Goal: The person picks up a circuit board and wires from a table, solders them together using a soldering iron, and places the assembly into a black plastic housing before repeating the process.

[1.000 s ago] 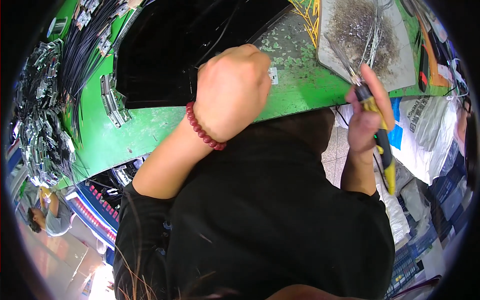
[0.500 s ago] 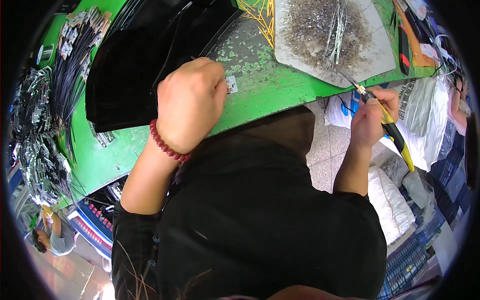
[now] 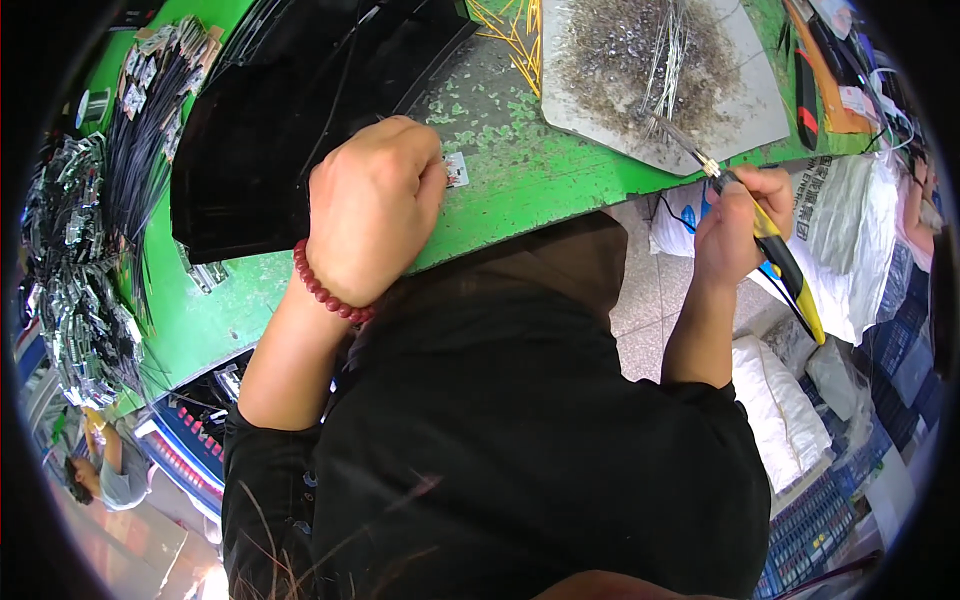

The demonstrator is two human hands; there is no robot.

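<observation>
My right hand [image 3: 738, 225] is wrapped around a soldering iron [image 3: 777, 255] with a yellow and black handle. Its metal tip points up and to the left, over a pale board [image 3: 578, 118] crusted with dark residue. A bundle of thin silvery wires [image 3: 668, 65] lies on that board, close to the tip. My left hand [image 3: 375, 195] is closed and rests at the front edge of the green table [image 3: 500, 208]; its fingertips are hidden beneath it. A small white piece [image 3: 456, 170] pokes out beside its knuckles. Against that hand lies a large black sheet [image 3: 262, 140].
Yellow wires [image 3: 527, 60] lie left of the pale board. Bundles of black wires with metal parts [image 3: 85, 270] cover the table's left side. A red and black knife-like tool [image 3: 806, 100] sits at the right. White sacks [image 3: 775, 410] stand below. Another person [image 3: 110, 468] is at lower left.
My right hand has shifted slightly left, bringing the iron's tip further over the pale board, nearer the wires. My left hand has moved a little left and stays closed.
</observation>
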